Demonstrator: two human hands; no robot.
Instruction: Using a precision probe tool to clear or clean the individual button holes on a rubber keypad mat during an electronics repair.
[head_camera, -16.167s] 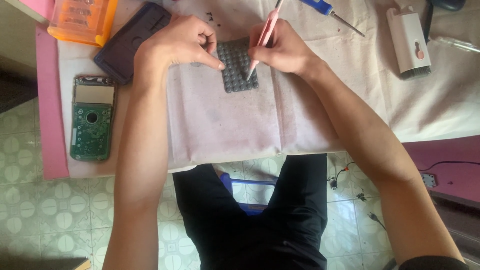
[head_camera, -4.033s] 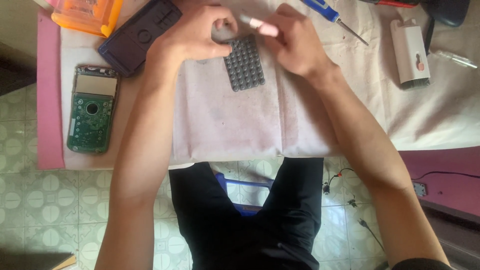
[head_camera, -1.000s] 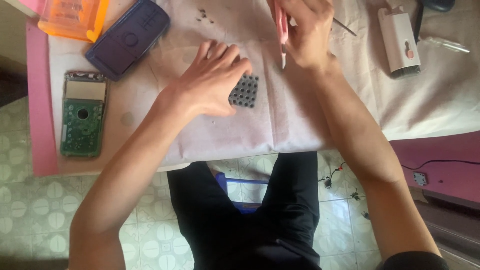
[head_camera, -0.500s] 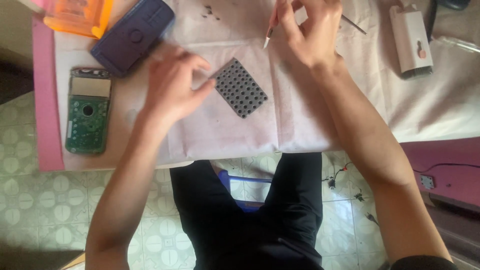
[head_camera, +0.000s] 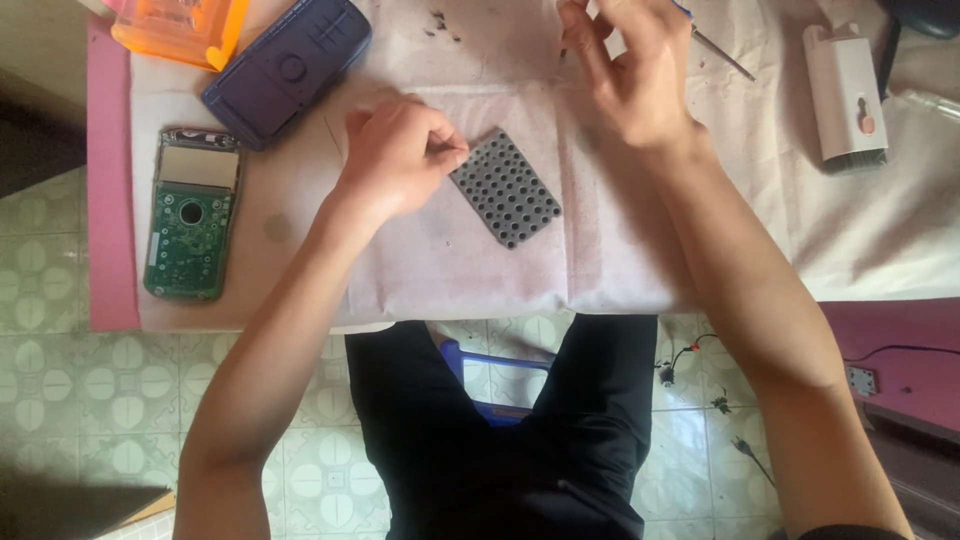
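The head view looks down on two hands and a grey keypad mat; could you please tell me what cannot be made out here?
- Right hand: whether it holds anything; curled fingers and the top edge hide it.
- Left hand: its fingertips at the corner of the grey keypad mat are curled under.
- Orange box: cut off by the top edge.

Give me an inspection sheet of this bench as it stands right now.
Surface: table with pink edge, covered by white cloth.
Job's things: grey keypad mat lying flat on the cloth.
Clutter: green circuit board, dark blue casing, orange box, white brush tool, screwdriver, small dark bits.
Hands: left hand pinching the mat's corner; right hand raised above the cloth, contents unclear.
Cables: wires on the floor.
Surroundings: patterned floor tiles.
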